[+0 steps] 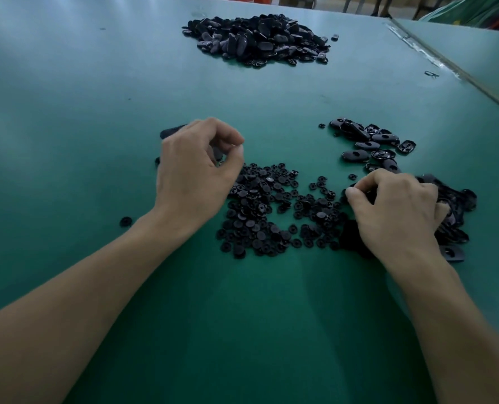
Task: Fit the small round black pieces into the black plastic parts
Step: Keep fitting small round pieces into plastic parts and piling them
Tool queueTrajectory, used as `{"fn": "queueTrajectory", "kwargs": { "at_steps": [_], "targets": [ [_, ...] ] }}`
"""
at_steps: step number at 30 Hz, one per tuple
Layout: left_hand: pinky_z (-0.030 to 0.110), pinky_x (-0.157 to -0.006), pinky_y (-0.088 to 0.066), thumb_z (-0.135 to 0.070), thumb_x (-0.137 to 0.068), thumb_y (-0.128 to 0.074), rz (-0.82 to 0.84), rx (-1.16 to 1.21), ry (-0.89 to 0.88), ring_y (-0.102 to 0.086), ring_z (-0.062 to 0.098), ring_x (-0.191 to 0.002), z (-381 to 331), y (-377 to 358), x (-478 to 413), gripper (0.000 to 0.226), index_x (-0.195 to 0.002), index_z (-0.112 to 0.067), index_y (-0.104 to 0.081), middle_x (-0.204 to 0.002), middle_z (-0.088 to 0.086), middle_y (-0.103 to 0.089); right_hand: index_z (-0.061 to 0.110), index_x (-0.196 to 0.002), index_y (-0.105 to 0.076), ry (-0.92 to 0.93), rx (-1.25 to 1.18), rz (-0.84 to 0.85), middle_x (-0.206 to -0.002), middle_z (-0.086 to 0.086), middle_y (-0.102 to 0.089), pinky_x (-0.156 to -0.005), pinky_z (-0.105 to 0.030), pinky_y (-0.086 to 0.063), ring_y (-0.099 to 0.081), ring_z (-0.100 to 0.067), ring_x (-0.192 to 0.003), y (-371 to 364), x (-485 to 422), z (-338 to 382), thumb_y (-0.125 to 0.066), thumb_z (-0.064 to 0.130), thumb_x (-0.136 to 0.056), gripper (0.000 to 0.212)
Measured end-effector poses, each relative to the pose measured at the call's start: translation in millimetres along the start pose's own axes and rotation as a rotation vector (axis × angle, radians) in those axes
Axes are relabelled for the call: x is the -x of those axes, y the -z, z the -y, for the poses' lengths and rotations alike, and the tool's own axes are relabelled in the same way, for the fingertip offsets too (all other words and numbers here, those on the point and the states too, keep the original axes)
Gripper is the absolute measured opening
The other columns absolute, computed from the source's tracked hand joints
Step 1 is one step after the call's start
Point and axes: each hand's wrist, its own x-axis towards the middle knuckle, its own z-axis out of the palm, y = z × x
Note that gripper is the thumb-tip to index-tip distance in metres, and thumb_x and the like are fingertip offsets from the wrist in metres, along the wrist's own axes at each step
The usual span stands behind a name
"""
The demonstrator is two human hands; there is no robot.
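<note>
Bare table (242,94) before far pile (257,39)

The big green desk (67,170) has soft light on it. A second desk (481,59) stands just beside it.

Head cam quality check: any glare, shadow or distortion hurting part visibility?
Head view: dim teal-cast light; soft glare on the table upper left; wide-angle stretch toward the edges; small round pieces merge into a low-contrast mass; dark shadow beneath the right hand, so its grasp is unreadable; left hand likewise.
</note>
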Motion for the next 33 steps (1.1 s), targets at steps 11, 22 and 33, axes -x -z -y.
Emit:
{"fn": "queueTrajectory", "kwargs": {
  "at_steps": [11,22,33],
  "targets": [
    [0.012,-0.055,-0.041,-0.017,-0.083,-0.072,0.120,0.222,-0.010,-0.051,0.005,-0.051,-13.9,-9.7,13.6,0.019,-0.081,-0.035,-0.066,-0.070,-0.020,-0.064,0.025,-0.129,-0.057,0.004,-0.088,-0.045,-0.120,-0.006,-0.057,-0.092,-0.043,-0.030,-0.046,-0.032,-0.117,-1.2,-1.7,-1.3,-0.063,0.030,-0.094,0.036],
    [0.007,-0.052,-0.037,-0.011,-0.081,-0.074,0.180,0.168,0.021,-0.048,0.003,-0.048,-12.5,-9.4,14.0,0.019,-0.079,-0.028,-0.069,-0.066,-0.019,-0.063,0.062,-0.140,-0.031,0.115,0.120,0.197,-0.135,0.009,-0.036,-0.092,-0.042,-0.022,-0.021,-0.020,-0.111,-4.6,-3.6,1.2,-0.031,0.044,-0.104,0.040],
    [0.009,-0.052,-0.038,-0.010,-0.082,-0.074,0.200,0.155,0.041,-0.048,0.004,-0.047,-11.8,-8.0,13.7,0.014,-0.080,-0.024,-0.071,-0.069,-0.015,-0.064,0.033,-0.104,-0.065,0.100,0.015,0.008,-0.105,0.001,-0.061,-0.079,-0.036,-0.016,-0.039,-0.028,-0.111,-4.0,-1.1,3.5,-0.055,0.044,-0.097,0.016]
  ]
}}
